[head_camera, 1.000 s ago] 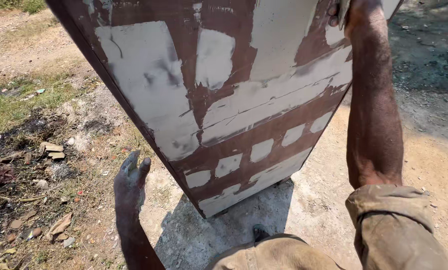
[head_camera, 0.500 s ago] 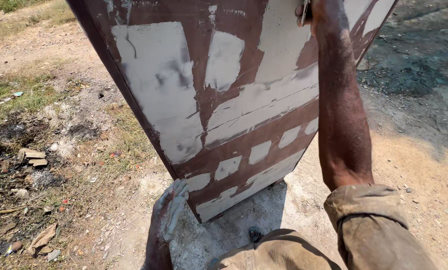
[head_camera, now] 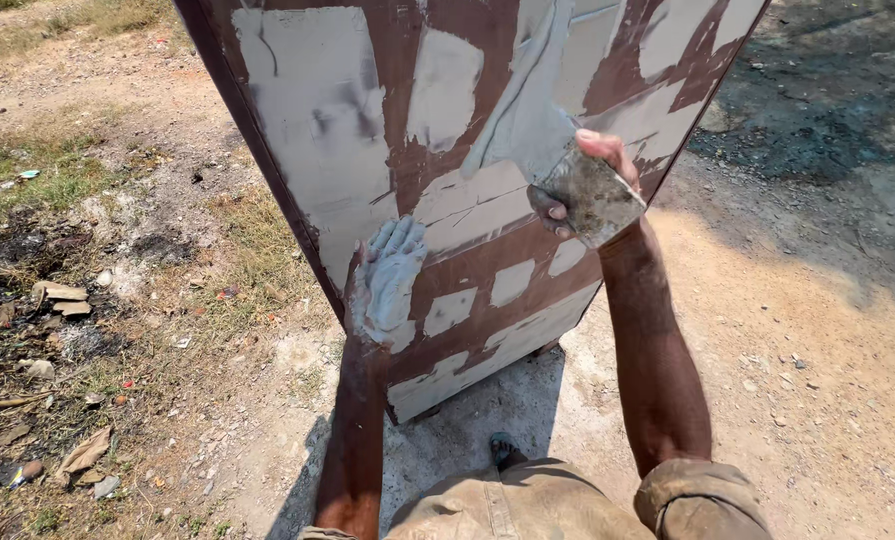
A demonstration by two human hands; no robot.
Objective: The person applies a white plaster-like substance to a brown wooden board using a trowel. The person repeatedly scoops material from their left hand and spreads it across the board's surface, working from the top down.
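Outdoors, bare sandy ground (head_camera: 817, 330) in hard sunlight; dry grass and litter (head_camera: 47, 300) along left of frame, dark shaded dirt at upper right. Brown metal cabinet (head_camera: 467, 150) filling upper centre, tilted, face patched with grey-white putty in blocks and smears. Left hand (head_camera: 387, 280) at centre, flat against cabinet's lower left part, fingers spread apart, coated in pale putty. Right hand (head_camera: 587, 185) right of centre, fingers clamped on flat putty scraper (head_camera: 592, 195), blade against the cabinet face. Cabinet shadow on ground at lower centre. Khaki sleeve (head_camera: 702, 500) at bottom right.
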